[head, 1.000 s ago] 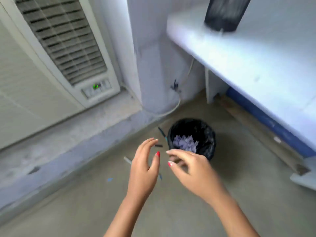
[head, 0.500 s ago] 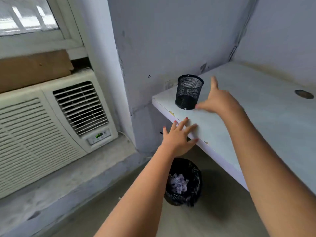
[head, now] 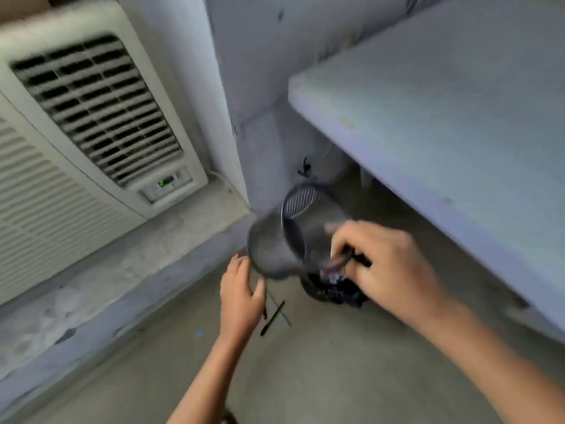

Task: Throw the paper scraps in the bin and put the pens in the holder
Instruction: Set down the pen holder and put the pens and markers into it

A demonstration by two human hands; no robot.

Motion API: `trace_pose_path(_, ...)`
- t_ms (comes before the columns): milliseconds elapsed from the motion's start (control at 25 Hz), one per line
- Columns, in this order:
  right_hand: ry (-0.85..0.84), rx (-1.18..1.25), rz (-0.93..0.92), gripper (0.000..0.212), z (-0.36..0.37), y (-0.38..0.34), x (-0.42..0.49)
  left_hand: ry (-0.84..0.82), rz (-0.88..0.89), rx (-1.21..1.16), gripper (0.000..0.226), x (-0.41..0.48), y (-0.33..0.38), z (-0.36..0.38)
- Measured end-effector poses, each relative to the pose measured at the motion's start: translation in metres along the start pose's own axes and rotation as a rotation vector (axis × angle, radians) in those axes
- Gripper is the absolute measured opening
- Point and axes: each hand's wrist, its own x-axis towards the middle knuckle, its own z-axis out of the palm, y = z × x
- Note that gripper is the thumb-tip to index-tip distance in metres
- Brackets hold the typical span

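Bare concrete floor runs below a wall air conditioner, with the pale tabletop at right. Your right hand has its grip closed around the mesh pen holder, tilted in mid-air above the black bin. Your left hand hangs with fingers spread, just beside the holder. Pens lie on the floor beside the bin.

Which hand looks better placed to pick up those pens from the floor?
The left hand. It looks empty and hovers right beside the pens, while the right hand is busy gripping the mesh holder above the bin.
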Motion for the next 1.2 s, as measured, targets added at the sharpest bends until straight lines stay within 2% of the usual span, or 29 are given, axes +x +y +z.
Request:
trace_pose_path(80, -0.236, 0.055, 0.060, 0.033, 0.095, 0.048, -0.043, -0.153, -0.079, 0.166, 0.043, 0.003, -0.085, 0.014)
trace_pose_path(160, -0.532, 0.014, 0.111, 0.027, 0.175, 0.093, -0.077, -0.306, 0.001, 0.342, 0.042, 0.011, -0.142, 0.031)
trace_pose_path(240, -0.796, -0.100, 0.102, 0.016, 0.274, 0.140, -0.113, -0.461, 0.178, 0.472, 0.038, 0.012, -0.212, 0.068)
trace_pose_path(360, -1.004, -0.245, -0.013, 0.011, 0.386, 0.187, -0.138, -0.539, 0.478, 0.605, 0.032, 0.012, -0.303, 0.136)
trace_pose_path(400, -1.002, -0.270, -0.080, 0.011, 0.413, 0.200, -0.148, -0.548, 0.538, 0.597, 0.036, 0.005, -0.325, 0.159)
trace_pose_path(480, -0.895, -0.268, -0.183, 0.007, 0.454, 0.238, -0.167, -0.598, 0.583, 0.613, 0.044, -0.003, -0.364, 0.210)
trace_pose_path(520, -0.853, -0.264, -0.239, 0.006, 0.467, 0.251, -0.171, -0.581, 0.546, 0.628, 0.044, -0.003, -0.382, 0.230)
trace_pose_path(560, -0.881, -0.217, -0.289, 0.006, 0.476, 0.258, -0.174, -0.584, 0.460, 0.630, 0.042, -0.003, -0.395, 0.239)
trace_pose_path(640, -0.894, -0.074, -0.330, 0.020, 0.474, 0.263, -0.172, -0.614, 0.358, 0.630, 0.039, 0.003, -0.409, 0.254)
trace_pose_path(720, -0.937, 0.069, -0.194, 0.048, 0.458, 0.264, -0.157, -0.645, 0.340, 0.702, 0.041, 0.015, -0.411, 0.259)
trace_pose_path(800, -0.852, 0.006, 0.009, 0.061, 0.451, 0.259, -0.130, -0.651, 0.369, 0.773, 0.034, 0.017, -0.407, 0.254)
trace_pose_path(880, -0.805, -0.152, 0.252, 0.054, 0.462, 0.270, -0.107, -0.698, 0.339, 0.760, 0.024, 0.015, -0.403, 0.254)
trace_pose_path(1000, -0.702, -0.230, 0.503, 0.046, 0.503, 0.293, -0.104, -0.608, 0.192, 0.601, 0.016, 0.009, -0.404, 0.238)
trace_pose_path(1080, -0.690, -0.202, 0.494, 0.043, 0.517, 0.307, -0.108, -0.507, 0.239, 0.461, 0.015, 0.014, -0.406, 0.211)
trace_pose_path(1200, -0.772, -0.151, 0.403, 0.047, 0.514, 0.316, -0.114, -0.395, 0.391, 0.320, 0.019, 0.010, -0.395, 0.160)
